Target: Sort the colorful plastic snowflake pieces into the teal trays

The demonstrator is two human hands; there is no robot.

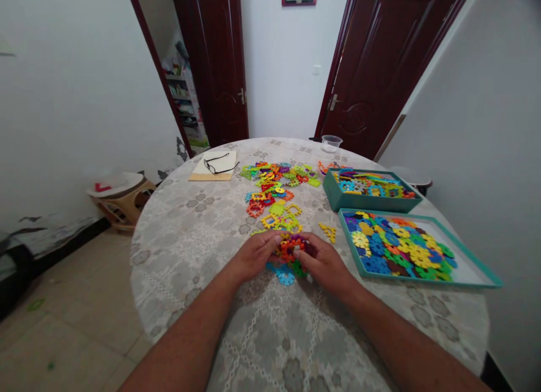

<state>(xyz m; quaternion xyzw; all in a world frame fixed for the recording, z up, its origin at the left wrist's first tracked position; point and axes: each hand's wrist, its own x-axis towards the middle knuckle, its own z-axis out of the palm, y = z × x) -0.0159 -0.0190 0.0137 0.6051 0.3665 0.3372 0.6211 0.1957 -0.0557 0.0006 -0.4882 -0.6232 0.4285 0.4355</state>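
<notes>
White walls and two dark red doors point(217, 59) stand behind a round table point(169, 239) spread with a grey floral cloth. Near its middle, the left hand point(257, 254) and right hand point(323, 262) meet around an orange toothed piece point(291, 249), each with fingers curled in and thumb pressed to it, so both grips are closed on the piece between them. Light blue toothed pieces point(284, 276) lie just below, partly under the hands. Beyond the fingertips, a trail of colourful pieces point(276, 208) runs toward the far edge, and a yellow triangle point(328, 232) sits right of it. On the right, room is tighter: a teal box point(372, 202) and a shallow tray point(469, 262), both holding more pieces, fill that side, the tray's outer corner reaching about the table's rim. Leftward, open cloth stretches to the curved edge; glasses point(220, 169) rest on papers point(203, 167) farther back.
</notes>
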